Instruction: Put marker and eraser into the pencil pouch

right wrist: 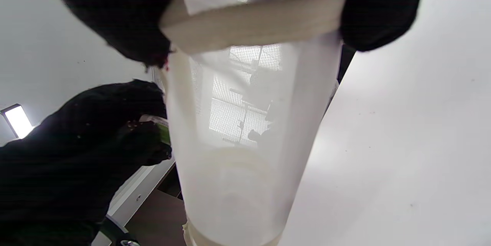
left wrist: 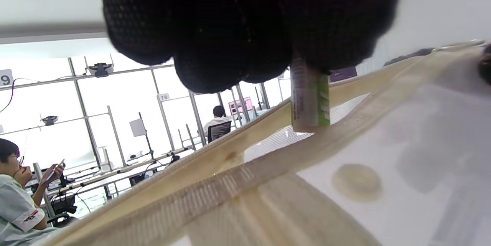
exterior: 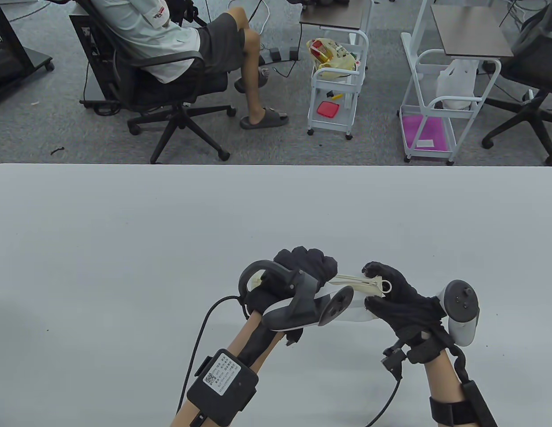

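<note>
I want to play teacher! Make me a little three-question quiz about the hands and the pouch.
1. True or false: the pouch lies flat on the table.
2. Which hand grips the marker? A) left hand B) right hand
3. Fill in: the marker's tip points into the pouch's open ____.

Key: 1. False, both hands hold it up. 2. A. 3. Mouth, between its zipper edges.
</note>
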`<state>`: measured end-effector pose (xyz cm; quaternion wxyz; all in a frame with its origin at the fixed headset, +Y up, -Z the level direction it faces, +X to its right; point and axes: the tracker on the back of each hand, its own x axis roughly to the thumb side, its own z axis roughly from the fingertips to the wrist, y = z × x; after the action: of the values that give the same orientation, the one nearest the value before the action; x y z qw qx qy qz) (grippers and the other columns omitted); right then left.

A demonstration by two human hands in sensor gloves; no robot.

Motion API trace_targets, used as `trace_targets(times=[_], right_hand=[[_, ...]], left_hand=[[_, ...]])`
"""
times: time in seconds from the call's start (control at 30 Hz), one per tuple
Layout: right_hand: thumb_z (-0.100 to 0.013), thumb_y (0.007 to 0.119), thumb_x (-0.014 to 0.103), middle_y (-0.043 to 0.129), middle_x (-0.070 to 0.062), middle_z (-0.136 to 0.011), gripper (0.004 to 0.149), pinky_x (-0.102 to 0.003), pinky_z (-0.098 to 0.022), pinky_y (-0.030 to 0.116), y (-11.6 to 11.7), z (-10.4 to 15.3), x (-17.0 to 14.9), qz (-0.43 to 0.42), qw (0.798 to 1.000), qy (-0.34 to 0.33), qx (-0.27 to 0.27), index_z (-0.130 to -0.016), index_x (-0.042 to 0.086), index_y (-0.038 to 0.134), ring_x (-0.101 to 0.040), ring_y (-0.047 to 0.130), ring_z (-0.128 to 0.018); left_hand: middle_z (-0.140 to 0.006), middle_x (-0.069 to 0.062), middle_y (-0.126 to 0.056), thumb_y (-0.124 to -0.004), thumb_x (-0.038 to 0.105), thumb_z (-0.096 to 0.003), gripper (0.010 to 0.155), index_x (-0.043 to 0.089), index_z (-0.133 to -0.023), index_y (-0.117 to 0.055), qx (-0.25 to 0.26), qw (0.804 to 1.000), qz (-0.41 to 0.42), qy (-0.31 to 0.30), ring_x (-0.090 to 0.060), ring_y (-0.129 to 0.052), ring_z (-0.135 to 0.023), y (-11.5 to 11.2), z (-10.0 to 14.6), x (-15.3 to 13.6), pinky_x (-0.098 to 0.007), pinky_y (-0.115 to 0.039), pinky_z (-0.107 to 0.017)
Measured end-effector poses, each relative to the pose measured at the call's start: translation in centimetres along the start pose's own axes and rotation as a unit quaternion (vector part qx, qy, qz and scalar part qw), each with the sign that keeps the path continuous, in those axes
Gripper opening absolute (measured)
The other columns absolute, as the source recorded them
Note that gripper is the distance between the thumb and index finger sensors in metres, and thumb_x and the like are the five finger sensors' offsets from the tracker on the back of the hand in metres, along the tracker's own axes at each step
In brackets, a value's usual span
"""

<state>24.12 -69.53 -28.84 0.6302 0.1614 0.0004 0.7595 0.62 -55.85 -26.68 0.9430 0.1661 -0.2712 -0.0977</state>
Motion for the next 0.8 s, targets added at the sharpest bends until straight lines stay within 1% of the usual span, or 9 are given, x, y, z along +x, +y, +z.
trace_targets(times=[0.07, 0.13, 0.3, 0.37, 0.43, 0.5, 0.57, 0.67, 0.8], right_hand=[[-0.045, 0.088, 0.044, 0.055, -0.020, -0.111, 0.068, -0.059, -0.048, 0.079, -0.1, 0.0, -0.1, 0.003, 1.000, 0.001, -0.013, -0.105, 0.025, 0.063, -0.048, 0.080, -0.087], [-0.045, 0.089, 0.043, 0.055, -0.020, -0.111, 0.067, -0.059, -0.048, 0.079, -0.2, 0.1, -0.1, 0.002, 1.000, 0.001, -0.016, -0.104, 0.025, 0.064, -0.048, 0.081, -0.087], [-0.045, 0.088, 0.044, 0.055, -0.020, -0.111, 0.067, -0.058, -0.048, 0.080, -0.2, 0.1, -0.1, -0.009, 1.000, -0.002, -0.007, -0.104, 0.024, 0.064, -0.048, 0.081, -0.087], [-0.044, 0.088, 0.043, 0.055, -0.020, -0.111, 0.067, -0.059, -0.048, 0.079, -0.1, 0.1, 0.1, -0.008, 1.000, -0.001, -0.013, -0.104, 0.024, 0.064, -0.048, 0.081, -0.087], [-0.044, 0.088, 0.044, 0.055, -0.020, -0.111, 0.067, -0.058, -0.048, 0.079, -0.2, 0.1, 0.1, -0.003, 1.000, -0.001, -0.011, -0.104, 0.024, 0.064, -0.048, 0.081, -0.086], [-0.045, 0.088, 0.044, 0.055, -0.020, -0.111, 0.068, -0.058, -0.048, 0.079, -0.1, 0.1, 0.1, -0.011, 1.000, -0.003, -0.014, -0.104, 0.024, 0.063, -0.048, 0.081, -0.086], [-0.044, 0.088, 0.044, 0.055, -0.020, -0.111, 0.068, -0.058, -0.048, 0.080, -0.1, 0.1, 0.2, 0.001, 1.000, -0.004, -0.019, -0.104, 0.025, 0.063, -0.047, 0.081, -0.086], [-0.044, 0.088, 0.044, 0.056, -0.020, -0.111, 0.069, -0.058, -0.048, 0.079, 0.0, 0.1, 0.2, 0.003, 1.000, -0.006, -0.012, -0.105, 0.024, 0.062, -0.047, 0.082, -0.086], [-0.044, 0.089, 0.044, 0.056, -0.020, -0.111, 0.069, -0.058, -0.048, 0.079, 0.4, 0.2, 0.5, 0.016, 1.000, -0.011, -0.010, -0.105, 0.024, 0.063, -0.047, 0.081, -0.086]], left_hand=[[-0.076, 0.006, -0.102, -0.081, 0.040, -0.0401, 0.046, 0.036, -0.086, -0.088, -0.010, 1.000, -0.007, -0.006, -0.015, -0.106, -0.060, 0.1, 0.1, 0.4, -0.037, -0.092, -0.048], [-0.077, 0.006, -0.102, -0.082, 0.040, -0.0398, 0.046, 0.036, -0.086, -0.087, -0.043, 0.999, -0.010, -0.009, -0.014, -0.106, -0.060, 0.0, 0.0, 0.7, -0.037, -0.092, -0.048], [-0.073, 0.007, -0.102, -0.083, 0.042, -0.0384, 0.047, 0.035, -0.085, -0.086, -0.028, 0.998, -0.061, -0.001, -0.013, -0.107, -0.057, -0.3, -0.5, 1.1, -0.035, -0.093, -0.046], [-0.070, 0.008, -0.103, -0.085, 0.044, -0.0371, 0.048, 0.035, -0.084, -0.087, -0.024, 0.998, -0.051, -0.001, -0.012, -0.107, -0.055, -0.5, -0.7, 1.1, -0.035, -0.094, -0.045], [-0.072, 0.008, -0.102, -0.084, 0.046, -0.0372, 0.049, 0.036, -0.085, -0.086, -0.041, 0.998, -0.040, -0.003, -0.012, -0.106, -0.057, -0.5, -0.9, 1.1, -0.035, -0.093, -0.047], [-0.073, 0.007, -0.101, -0.082, 0.044, -0.0388, 0.048, 0.035, -0.086, -0.085, -0.059, 0.998, -0.021, -0.003, -0.013, -0.106, -0.058, -0.4, -1.2, 1.3, -0.036, -0.092, -0.048], [-0.074, 0.007, -0.102, -0.080, 0.043, -0.0398, 0.048, 0.035, -0.086, -0.086, -0.049, 0.999, -0.004, 0.000, -0.014, -0.106, -0.058, -0.1, -1.5, 1.6, -0.037, -0.092, -0.048], [-0.081, 0.004, -0.098, -0.075, 0.046, -0.0415, 0.053, 0.035, -0.093, -0.080, -0.032, 0.999, 0.029, -0.004, -0.017, -0.104, -0.064, 0.5, -1.7, 2.6, -0.040, -0.089, -0.052], [-0.101, -0.002, -0.085, -0.068, 0.051, -0.0428, 0.061, 0.038, -0.102, -0.068, -0.029, 0.998, 0.047, -0.020, -0.024, -0.093, -0.084, 0.7, -2.2, 4.7, -0.048, -0.082, -0.062]])
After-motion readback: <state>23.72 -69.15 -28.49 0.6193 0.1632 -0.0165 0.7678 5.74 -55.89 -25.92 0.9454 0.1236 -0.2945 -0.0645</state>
